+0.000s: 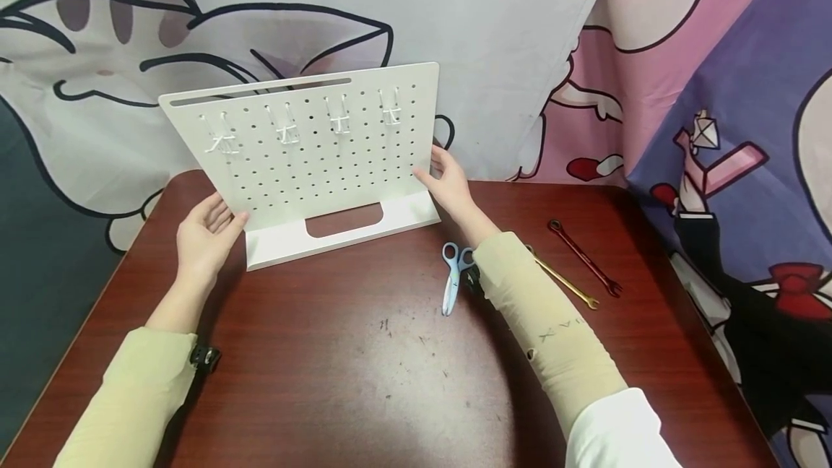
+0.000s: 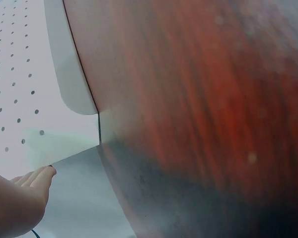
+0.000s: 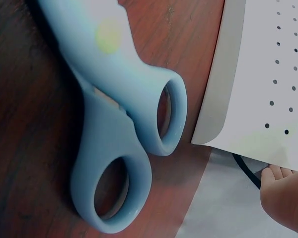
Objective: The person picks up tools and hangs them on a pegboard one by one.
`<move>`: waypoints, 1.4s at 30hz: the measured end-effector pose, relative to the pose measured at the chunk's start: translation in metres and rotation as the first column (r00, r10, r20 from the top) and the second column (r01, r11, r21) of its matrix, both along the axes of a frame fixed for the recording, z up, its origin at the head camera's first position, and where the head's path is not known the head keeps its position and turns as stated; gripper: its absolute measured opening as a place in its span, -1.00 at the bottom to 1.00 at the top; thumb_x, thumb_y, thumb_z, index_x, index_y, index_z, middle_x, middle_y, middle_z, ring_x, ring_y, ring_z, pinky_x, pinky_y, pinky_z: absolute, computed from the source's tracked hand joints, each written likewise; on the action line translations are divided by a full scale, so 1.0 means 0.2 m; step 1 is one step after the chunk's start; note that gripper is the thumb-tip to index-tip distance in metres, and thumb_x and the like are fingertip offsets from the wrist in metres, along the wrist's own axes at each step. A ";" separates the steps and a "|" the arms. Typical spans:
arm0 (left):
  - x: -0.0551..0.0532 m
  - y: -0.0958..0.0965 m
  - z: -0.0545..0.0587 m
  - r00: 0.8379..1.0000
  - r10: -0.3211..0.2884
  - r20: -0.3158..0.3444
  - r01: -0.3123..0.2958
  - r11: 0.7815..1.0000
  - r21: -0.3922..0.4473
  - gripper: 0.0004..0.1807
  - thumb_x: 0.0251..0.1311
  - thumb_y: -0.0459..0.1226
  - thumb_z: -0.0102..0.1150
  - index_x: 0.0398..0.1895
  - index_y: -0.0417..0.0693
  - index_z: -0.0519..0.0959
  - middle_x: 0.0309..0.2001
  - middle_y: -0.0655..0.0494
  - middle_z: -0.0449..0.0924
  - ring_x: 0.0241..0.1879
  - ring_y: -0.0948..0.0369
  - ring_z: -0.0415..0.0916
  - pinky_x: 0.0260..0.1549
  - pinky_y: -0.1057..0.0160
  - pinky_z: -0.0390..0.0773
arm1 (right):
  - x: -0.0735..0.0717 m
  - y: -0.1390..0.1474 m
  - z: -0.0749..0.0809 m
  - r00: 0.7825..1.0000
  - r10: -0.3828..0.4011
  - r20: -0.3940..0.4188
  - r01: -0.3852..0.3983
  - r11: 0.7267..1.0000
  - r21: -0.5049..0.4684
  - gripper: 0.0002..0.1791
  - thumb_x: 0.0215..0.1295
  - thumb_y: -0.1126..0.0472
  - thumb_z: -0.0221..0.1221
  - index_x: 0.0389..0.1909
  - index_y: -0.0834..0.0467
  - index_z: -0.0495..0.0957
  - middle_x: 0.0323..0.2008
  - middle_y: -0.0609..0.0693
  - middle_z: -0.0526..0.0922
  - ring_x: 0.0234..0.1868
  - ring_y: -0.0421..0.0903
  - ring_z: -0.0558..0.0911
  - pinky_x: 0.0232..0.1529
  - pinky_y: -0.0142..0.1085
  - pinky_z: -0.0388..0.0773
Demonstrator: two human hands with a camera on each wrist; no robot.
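Note:
A white pegboard point(image 1: 325, 172) stands on its flat base near the back of the table, leaning slightly back. Several white wire hooks point(image 1: 340, 121) hang in a row along its upper part. My left hand point(image 1: 204, 237) holds the board's lower left edge, thumb towards the front. At the right edge, my right hand point(image 1: 450, 183) grips the board with the thumb on its front side. Both wrist views show fingertips point(image 2: 44, 176) at the board's side edges; the parts behind the board are hidden.
Light-blue scissors point(image 1: 451, 280) lie under my right forearm, close up in the right wrist view. Right of that arm rest a gold wrench point(image 1: 572, 287), partly covered by the sleeve, and a red wrench point(image 1: 585, 258). A printed curtain point(image 1: 507, 92) hangs behind the table point(image 1: 325, 367).

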State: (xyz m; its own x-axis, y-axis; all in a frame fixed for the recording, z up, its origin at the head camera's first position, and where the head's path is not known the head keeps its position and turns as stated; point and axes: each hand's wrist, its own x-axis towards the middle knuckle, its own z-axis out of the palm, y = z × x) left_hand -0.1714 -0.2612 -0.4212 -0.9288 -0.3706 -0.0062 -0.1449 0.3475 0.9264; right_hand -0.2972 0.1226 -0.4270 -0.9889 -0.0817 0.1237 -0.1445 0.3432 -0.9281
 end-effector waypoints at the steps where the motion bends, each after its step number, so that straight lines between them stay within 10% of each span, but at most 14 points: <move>1: 0.00 0.00 0.00 1.000 -0.006 -0.001 0.006 1.000 0.005 -0.22 0.44 -0.25 0.26 0.65 -0.17 0.21 0.57 -0.19 0.34 0.55 -0.05 0.36 0.48 0.16 0.42 | 0.00 0.00 0.00 1.000 -0.004 0.001 0.004 1.000 -0.001 -0.30 0.49 0.20 0.28 0.56 0.28 0.30 0.50 0.23 0.45 0.54 0.14 0.44 0.58 -0.11 0.36; 42: -0.27 0.32 -0.03 0.973 -0.211 -0.091 0.219 0.972 0.089 -0.17 0.39 -0.29 0.33 0.64 -0.29 0.18 0.59 -0.25 0.27 0.59 -0.08 0.28 0.55 0.01 0.32 | 0.20 0.44 0.05 0.998 -0.063 0.013 0.063 0.997 -0.044 -0.26 0.51 0.30 0.23 0.61 0.34 0.18 0.55 0.36 0.35 0.58 0.25 0.36 0.66 -0.02 0.19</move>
